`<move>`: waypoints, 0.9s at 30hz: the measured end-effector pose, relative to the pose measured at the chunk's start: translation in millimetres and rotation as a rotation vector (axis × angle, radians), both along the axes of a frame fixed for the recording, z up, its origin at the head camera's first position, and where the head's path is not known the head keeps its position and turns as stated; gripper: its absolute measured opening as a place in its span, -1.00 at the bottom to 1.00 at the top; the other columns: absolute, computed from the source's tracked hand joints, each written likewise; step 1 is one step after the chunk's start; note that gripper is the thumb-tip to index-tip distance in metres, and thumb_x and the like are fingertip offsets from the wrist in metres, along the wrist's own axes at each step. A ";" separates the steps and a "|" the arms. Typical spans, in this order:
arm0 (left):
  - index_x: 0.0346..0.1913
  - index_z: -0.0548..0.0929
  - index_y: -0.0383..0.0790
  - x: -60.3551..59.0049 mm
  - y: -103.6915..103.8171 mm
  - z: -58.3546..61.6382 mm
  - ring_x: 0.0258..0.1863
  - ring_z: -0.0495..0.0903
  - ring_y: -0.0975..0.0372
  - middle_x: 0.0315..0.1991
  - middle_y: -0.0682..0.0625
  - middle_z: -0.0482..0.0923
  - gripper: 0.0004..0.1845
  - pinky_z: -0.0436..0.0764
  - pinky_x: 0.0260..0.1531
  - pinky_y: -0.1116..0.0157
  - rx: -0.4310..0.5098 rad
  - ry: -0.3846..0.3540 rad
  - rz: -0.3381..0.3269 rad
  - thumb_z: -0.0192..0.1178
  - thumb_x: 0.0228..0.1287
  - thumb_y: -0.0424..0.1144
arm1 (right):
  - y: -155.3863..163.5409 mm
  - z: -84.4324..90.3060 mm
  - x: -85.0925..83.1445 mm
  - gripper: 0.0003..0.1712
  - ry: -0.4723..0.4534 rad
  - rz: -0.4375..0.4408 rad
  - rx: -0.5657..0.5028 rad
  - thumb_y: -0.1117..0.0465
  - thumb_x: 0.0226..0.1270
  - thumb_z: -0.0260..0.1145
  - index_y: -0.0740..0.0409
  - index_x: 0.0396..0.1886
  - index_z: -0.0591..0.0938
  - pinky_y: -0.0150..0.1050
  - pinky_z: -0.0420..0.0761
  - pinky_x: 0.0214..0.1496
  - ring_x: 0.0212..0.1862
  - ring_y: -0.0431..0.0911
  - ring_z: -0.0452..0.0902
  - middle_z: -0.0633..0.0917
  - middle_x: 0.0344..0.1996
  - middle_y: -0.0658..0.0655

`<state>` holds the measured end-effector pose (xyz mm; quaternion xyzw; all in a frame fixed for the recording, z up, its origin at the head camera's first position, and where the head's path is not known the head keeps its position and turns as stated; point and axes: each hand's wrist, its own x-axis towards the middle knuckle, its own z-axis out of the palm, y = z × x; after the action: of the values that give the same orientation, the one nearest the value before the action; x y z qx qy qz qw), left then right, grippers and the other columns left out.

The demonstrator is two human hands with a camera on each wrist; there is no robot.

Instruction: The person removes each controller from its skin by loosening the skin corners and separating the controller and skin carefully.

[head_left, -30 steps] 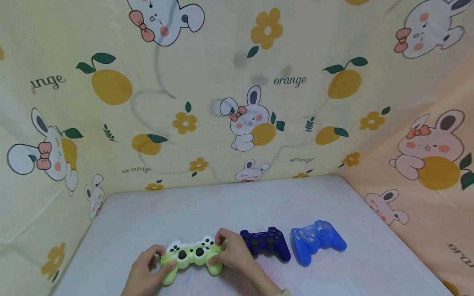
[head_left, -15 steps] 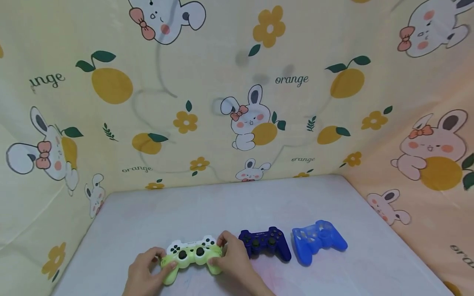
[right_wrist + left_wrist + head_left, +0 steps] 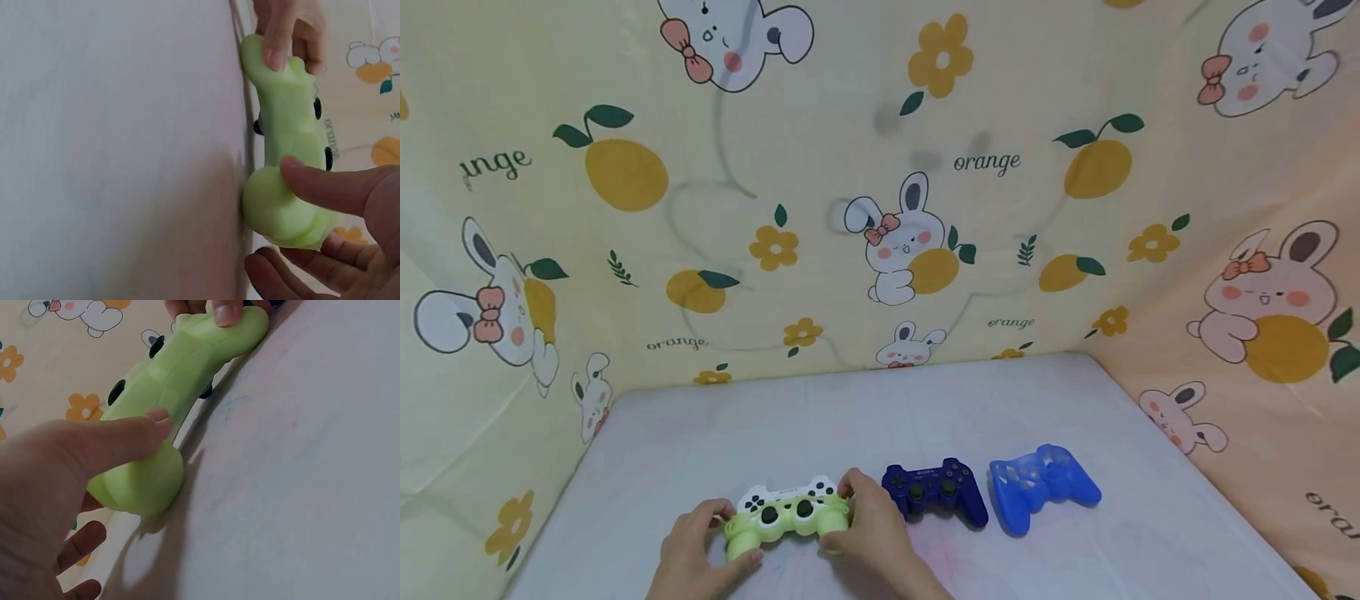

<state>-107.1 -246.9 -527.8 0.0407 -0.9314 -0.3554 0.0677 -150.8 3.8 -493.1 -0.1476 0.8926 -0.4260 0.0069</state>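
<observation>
Thumb and fingers of left hand pinch one end of white controller in pale-green cover; right hand pinches other. Between hands, controller's long axis runs crosswise, handles pointing toward person. Beyond right hand, on pale tabletop: dark-blue controller, then bright-blue controller-shaped piece.

Between the left controller, right cover lies another controller, on table

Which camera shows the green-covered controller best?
The head view: the controller shows its buttons and both black sticks from above. Both wrist views show mostly its green cover, edge-on, with those black sticks in profile.
</observation>
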 end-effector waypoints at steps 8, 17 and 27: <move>-0.11 0.54 -0.06 -3.0 2.4 3.7 -0.12 0.42 0.13 -0.17 0.07 0.51 -0.38 0.38 -0.08 0.06 0.005 -0.006 0.006 0.59 -0.19 0.12 | -0.3 -2.0 -0.4 -0.38 0.038 0.001 0.036 0.20 -0.31 0.70 -0.02 -0.28 0.46 -0.27 0.37 -0.45 -0.45 -0.21 0.33 0.46 -0.46 -0.13; -0.17 0.53 -0.02 -1.9 2.5 7.7 -0.22 0.37 0.15 -0.28 0.09 0.46 -0.41 0.36 -0.20 0.12 0.003 -0.020 0.010 0.59 -0.22 0.13 | 0.3 -4.3 -4.4 -0.38 0.053 -0.003 0.005 0.22 -0.42 0.72 -0.04 -0.38 0.47 -0.26 0.37 -0.41 -0.43 -0.20 0.36 0.52 -0.42 -0.14; -0.19 0.53 -0.05 -2.7 1.3 6.8 -0.26 0.37 0.15 -0.31 0.07 0.44 -0.42 0.35 -0.26 0.17 0.035 -0.037 0.014 0.60 -0.22 0.12 | -0.6 -8.2 -4.0 -0.37 0.006 -0.051 -0.021 0.21 -0.40 0.72 -0.03 -0.32 0.50 -0.23 0.39 -0.37 -0.40 -0.19 0.38 0.54 -0.42 -0.13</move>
<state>-109.8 -245.6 -521.0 0.0551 -0.9258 -0.3703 0.0522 -154.8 3.2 -501.3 -0.1263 0.8914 -0.4351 -0.0081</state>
